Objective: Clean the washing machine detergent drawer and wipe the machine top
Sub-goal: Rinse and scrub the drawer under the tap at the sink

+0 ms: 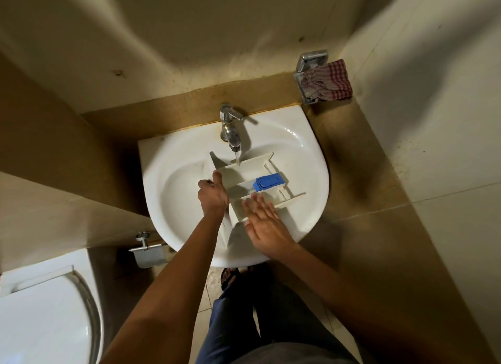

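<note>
one drawer [244,179] lies in one sink [306,152] under one running tap [230,128]. left hand [212,194] grips its edge; right hand [264,225] lies flat inside, fingers spread. one cloth [328,80] sits well apart.

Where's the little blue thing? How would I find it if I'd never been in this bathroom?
Start at the white sink with water running from the tap. A white detergent drawer lies in the basin, held by the left hand. The blue cap sits in the drawer's middle compartment, the only blue piece among all that white plastic.
</note>
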Demonstrator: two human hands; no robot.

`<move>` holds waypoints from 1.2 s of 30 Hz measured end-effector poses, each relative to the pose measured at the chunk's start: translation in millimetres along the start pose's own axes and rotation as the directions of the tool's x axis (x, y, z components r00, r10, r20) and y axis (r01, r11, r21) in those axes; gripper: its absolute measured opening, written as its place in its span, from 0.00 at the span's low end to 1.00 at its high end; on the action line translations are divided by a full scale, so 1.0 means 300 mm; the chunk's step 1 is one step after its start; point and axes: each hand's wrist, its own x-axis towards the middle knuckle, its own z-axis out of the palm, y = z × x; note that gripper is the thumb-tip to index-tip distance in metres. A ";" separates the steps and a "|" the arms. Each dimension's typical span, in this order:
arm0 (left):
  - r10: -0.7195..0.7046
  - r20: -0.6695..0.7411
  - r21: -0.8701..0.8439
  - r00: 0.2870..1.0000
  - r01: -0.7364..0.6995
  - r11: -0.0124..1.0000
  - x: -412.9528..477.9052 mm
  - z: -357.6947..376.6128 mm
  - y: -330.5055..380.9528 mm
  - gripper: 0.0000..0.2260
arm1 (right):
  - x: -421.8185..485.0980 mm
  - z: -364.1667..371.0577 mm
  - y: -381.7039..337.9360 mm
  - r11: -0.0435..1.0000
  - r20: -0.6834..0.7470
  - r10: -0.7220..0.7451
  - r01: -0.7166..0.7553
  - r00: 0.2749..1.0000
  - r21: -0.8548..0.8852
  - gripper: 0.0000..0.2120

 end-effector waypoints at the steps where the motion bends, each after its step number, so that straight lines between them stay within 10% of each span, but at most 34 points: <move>1: 0.002 -0.001 0.001 1.000 -0.002 1.000 0.002 0.000 -0.001 0.25 | 0.000 -0.006 -0.005 0.995 0.047 -0.094 0.093 0.994 0.018 0.22; 11: -0.001 0.009 -0.012 1.000 0.001 1.000 0.002 -0.006 -0.002 0.25 | 0.090 -0.119 0.175 0.983 0.209 -0.087 0.118 0.974 -0.139 0.25; 16: -0.001 0.013 -0.019 1.000 0.001 1.000 0.009 -0.001 -0.009 0.25 | 0.114 -0.162 0.256 0.952 -0.171 0.300 -0.283 0.939 0.117 0.18; 18: -0.005 0.011 -0.026 1.000 0.006 1.000 0.009 0.001 -0.010 0.24 | 0.187 -0.171 0.223 0.793 -0.271 0.501 -0.310 0.822 0.525 0.11; 21: 0.010 0.003 -0.035 1.000 -0.009 0.999 0.012 0.001 -0.015 0.24 | 0.346 -0.209 0.142 0.164 0.080 0.604 -0.222 0.793 0.961 0.07; 27: 0.038 -0.008 -0.038 0.999 -0.039 0.999 0.020 0.007 -0.021 0.21 | 0.559 -0.220 0.018 -0.480 0.527 0.341 -0.339 0.778 0.810 0.11; 36: 0.029 -0.006 -0.031 1.000 -0.029 0.999 0.018 0.005 -0.016 0.21 | 0.617 -0.227 -0.003 -0.692 0.633 0.257 -0.318 0.730 0.648 0.14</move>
